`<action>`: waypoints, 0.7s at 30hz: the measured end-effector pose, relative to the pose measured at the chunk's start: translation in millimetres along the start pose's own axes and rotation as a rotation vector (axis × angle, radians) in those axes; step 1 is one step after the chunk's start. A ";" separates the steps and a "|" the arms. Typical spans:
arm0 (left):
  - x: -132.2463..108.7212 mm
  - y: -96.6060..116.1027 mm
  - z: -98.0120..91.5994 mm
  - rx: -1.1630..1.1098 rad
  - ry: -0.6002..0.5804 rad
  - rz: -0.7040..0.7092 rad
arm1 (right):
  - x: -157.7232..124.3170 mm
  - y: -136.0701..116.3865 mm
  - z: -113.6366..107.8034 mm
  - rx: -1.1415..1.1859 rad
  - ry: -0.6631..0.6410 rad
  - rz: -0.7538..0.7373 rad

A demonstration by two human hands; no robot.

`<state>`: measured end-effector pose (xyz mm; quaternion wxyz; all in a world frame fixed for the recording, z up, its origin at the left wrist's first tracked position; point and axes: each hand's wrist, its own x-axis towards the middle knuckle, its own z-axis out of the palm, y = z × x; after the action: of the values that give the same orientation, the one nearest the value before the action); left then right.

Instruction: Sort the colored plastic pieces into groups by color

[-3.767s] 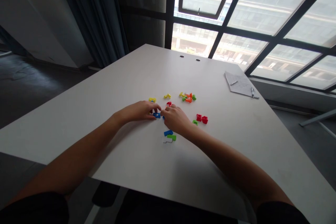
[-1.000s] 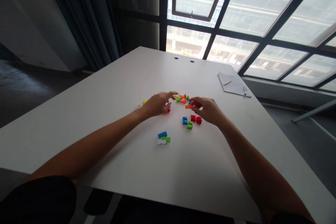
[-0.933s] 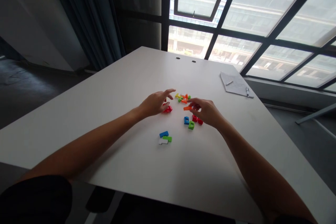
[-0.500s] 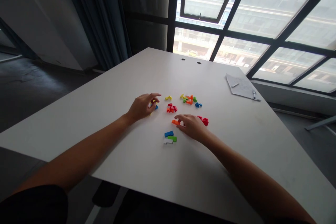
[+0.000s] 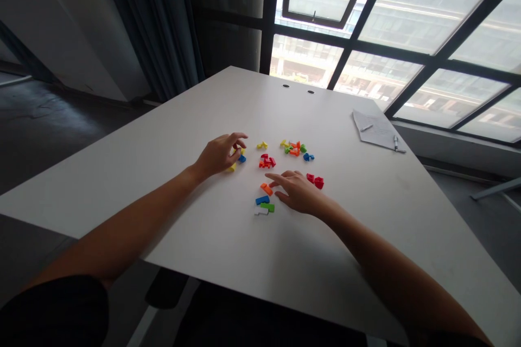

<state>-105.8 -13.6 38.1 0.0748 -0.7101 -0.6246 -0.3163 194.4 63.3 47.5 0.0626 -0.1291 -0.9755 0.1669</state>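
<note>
My left hand [image 5: 217, 154] curves over a small yellow plastic piece [image 5: 232, 167] and sits just left of a blue piece [image 5: 242, 159]. I cannot tell whether it grips anything. My right hand [image 5: 297, 193] lies flat with fingers spread, its fingertips just right of an orange piece [image 5: 266, 189] and apart from it. Below that orange piece lie a blue bar [image 5: 262, 200], a green piece [image 5: 267, 207] and a white piece [image 5: 261, 211]. Red pieces [image 5: 315, 181] stand beyond my right fingers. A red-orange heap [image 5: 266, 161] and a mixed cluster [image 5: 293, 148] lie further away.
All this lies on a large white table [image 5: 325, 265] with a corner pointing towards the tall window. A sheet of paper [image 5: 376, 130] and a marker pen [image 5: 396, 143] lie at its far right. Dark curtains hang at the back left.
My right hand has let go of the orange piece, which now lies nearer the blue bar. My left hand has stayed near the yellow pieces. The view has shifted slightly.
</note>
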 end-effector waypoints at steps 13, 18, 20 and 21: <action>1.9 -11.6 -0.8 0.060 0.053 -0.065 | 2.1 3.5 7.4 0.002 0.183 0.047; 1.6 -14.3 -0.1 0.065 0.063 -0.110 | 3.0 1.3 7.3 0.029 0.160 0.008; 1.7 -14.7 0.9 0.063 0.053 -0.132 | 2.9 -0.6 8.0 0.033 0.147 -0.017; 1.8 -14.8 1.4 0.062 0.049 -0.142 | 2.7 -1.4 8.5 0.035 0.137 -0.029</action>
<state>-119.1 -8.2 33.7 0.0894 -0.6535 -0.6809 -0.3184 190.1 60.1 40.3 0.1336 -0.1251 -0.9677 0.1736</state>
